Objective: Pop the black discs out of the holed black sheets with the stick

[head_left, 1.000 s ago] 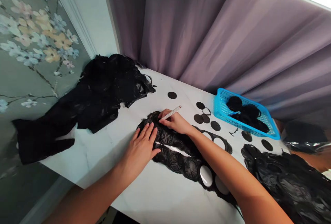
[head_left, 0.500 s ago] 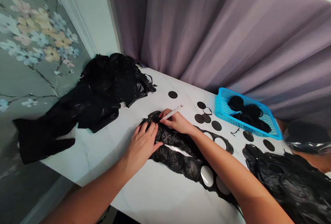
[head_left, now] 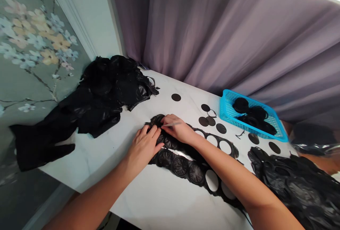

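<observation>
A black strip (head_left: 180, 166) of thin, shiny material with rows of round rings lies on the white table (head_left: 156, 194). Some rings are covered by wrinkled black film; others are cut-through circles with white showing. My left hand (head_left: 145, 141) rests flat on the strip's far left end, fingers spread a little. Just to its right, my right hand (head_left: 176, 128) grips a slim white pen-shaped tool (head_left: 171, 125), with the tip down at the strip beside my left fingertips. The tip itself is too small to make out.
Several loose black discs (head_left: 176, 97) are scattered behind the strip. A blue basket (head_left: 225, 104) at the back right holds more black round pieces. Heaps of black material lie at the left (head_left: 106, 92) and right (head_left: 294, 184). A purple curtain (head_left: 199, 28) hangs behind.
My right hand has turned and shifted slightly left, and the tool has tipped from slanting upward to nearly level. My left hand stays on the strip. The view has shifted slightly.
</observation>
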The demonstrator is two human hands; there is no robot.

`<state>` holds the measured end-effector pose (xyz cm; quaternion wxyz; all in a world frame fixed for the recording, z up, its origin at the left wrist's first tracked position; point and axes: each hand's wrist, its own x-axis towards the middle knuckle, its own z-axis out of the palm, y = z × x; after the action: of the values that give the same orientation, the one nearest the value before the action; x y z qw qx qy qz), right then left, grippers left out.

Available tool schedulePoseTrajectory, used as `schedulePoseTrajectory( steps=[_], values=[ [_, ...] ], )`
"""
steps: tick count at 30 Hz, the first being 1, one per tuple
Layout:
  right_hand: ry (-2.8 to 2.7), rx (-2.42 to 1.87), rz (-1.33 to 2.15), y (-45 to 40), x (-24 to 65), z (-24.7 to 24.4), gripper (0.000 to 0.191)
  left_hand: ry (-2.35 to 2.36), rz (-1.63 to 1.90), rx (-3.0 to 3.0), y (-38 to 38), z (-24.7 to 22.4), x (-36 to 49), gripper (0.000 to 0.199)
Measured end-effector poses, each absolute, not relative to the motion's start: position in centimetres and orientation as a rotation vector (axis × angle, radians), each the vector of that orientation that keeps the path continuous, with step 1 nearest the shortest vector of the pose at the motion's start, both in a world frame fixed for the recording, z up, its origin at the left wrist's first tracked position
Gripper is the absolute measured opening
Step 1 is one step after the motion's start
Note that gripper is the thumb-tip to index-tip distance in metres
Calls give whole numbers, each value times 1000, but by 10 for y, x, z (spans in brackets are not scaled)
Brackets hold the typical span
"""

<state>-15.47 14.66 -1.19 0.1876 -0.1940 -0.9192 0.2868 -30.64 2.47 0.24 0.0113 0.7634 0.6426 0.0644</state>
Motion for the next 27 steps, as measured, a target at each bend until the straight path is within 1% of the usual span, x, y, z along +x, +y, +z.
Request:
schedulePoseTrajectory(
  steps=[2,4,8,10,13,16,19,21,25,27],
  values=[
    [-2706,-537,571,139,-156,-12,12,2008,188,2389,26,3,-306,23],
    [-2721,-596,432,143,-155,-13,13,2016,182,2399,27,4,-305,22],
    [-2346,-1026,297,188,-136,-7,12,2025,190,2408,27,4,-303,27],
    [-2161,-1157,244,212,-121,1,13,2025,189,2410,27,3,-303,28],
    [-2022,-1172,340,221,-104,13,10,2013,237,2423,25,2,-308,33],
    [-2059,-1062,563,197,-104,16,16,1983,376,2430,16,3,-313,37],
    [-2112,-952,762,161,-117,13,19,1969,527,2412,-5,1,-312,31],
    [-2164,-879,839,139,-128,10,17,1919,558,2431,-22,-5,-308,29],
    [-2325,-691,941,111,-146,1,11,1894,569,2475,-47,-21,-303,40],
    [-2346,-648,1026,105,-152,-4,10,1893,570,2474,-53,-26,-306,39]
  ],
)
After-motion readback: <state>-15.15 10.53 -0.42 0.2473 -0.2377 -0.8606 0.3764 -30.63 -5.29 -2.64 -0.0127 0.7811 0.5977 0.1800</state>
